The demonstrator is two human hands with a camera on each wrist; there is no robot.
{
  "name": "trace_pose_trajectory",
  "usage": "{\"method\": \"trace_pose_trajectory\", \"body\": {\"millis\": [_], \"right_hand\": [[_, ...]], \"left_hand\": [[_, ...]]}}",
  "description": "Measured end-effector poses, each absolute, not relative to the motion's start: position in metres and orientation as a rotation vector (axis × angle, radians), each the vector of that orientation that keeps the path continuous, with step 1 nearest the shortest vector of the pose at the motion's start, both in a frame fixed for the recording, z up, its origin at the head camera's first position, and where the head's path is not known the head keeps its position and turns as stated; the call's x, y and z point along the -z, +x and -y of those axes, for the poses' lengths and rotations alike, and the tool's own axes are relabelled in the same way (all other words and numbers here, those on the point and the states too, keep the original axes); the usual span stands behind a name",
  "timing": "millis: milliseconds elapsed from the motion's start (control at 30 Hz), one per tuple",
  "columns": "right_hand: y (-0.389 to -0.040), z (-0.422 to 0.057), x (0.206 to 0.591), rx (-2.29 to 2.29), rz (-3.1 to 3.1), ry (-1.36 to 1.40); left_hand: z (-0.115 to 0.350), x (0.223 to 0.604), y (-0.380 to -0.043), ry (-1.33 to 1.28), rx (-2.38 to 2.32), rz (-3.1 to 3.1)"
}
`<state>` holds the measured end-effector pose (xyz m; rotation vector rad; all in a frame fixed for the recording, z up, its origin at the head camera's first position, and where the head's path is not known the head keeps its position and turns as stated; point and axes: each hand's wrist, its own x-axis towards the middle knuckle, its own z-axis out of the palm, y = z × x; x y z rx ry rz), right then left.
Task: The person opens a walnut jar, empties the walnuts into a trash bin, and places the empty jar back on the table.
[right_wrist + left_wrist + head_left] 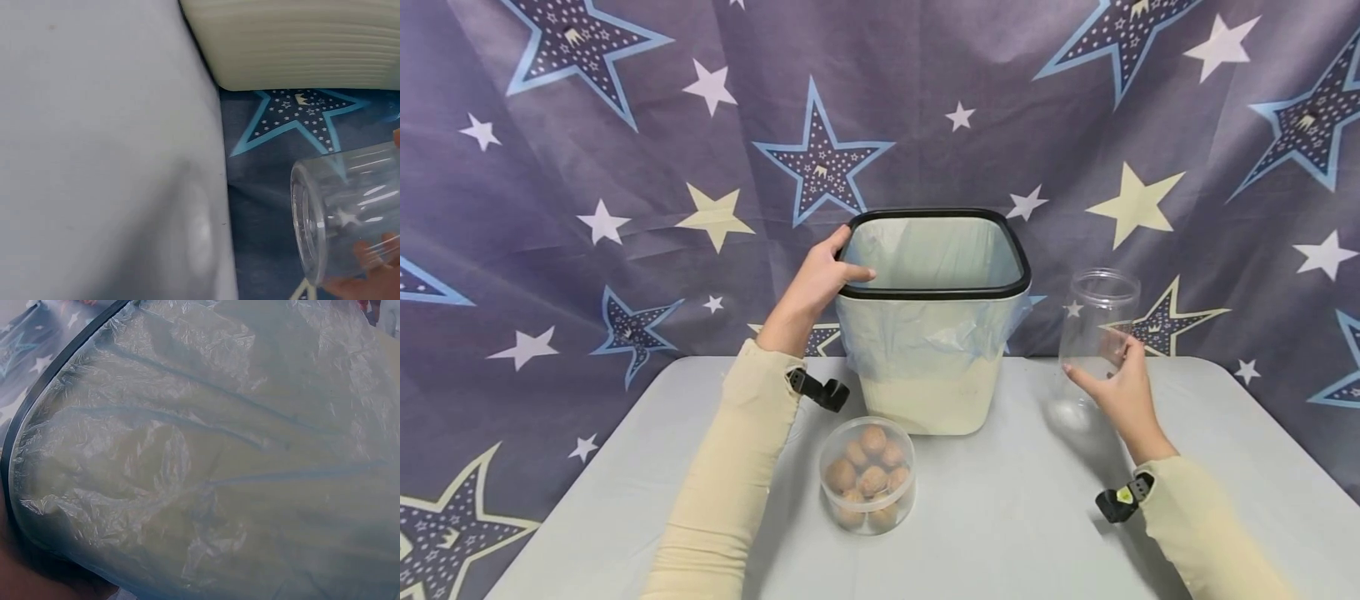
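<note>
My left hand (816,279) grips the black-rimmed top of a cream trash can (925,404) at its left side, thumb reaching over the rim. A thin, translucent bluish bag (940,333) lines the can and folds down outside; its crinkled plastic (250,450) fills the left wrist view. To the right of the can, my right hand (1123,400) holds a clear plastic jar (1093,321) around its side, thumb on the left. The jar is nearly upright, its base raised over the table, as the right wrist view shows from the side.
In front of the can stands a round clear tub (904,507) with several walnuts (872,481) inside. The pale table (1000,517) ends at the back against a purple-grey curtain (917,125) printed with stars.
</note>
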<state>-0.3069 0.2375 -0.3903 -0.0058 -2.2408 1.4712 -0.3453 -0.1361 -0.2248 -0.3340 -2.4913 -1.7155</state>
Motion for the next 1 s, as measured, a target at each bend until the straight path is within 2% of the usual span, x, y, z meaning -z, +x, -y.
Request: {"method": "trace_pose_trajectory", "body": {"millis": [633, 1000], "right_hand": [[-0.307, -0.244, 0.428, -1.863, 2.200, 0.054], [-0.305, -0.252, 0.437, -1.901, 2.266, 0.126]], "left_hand": [[0.137, 0.224, -0.347, -0.295, 1.712, 2.524], [0.136, 0.225, -0.346, -0.311, 1.721, 2.498]]}}
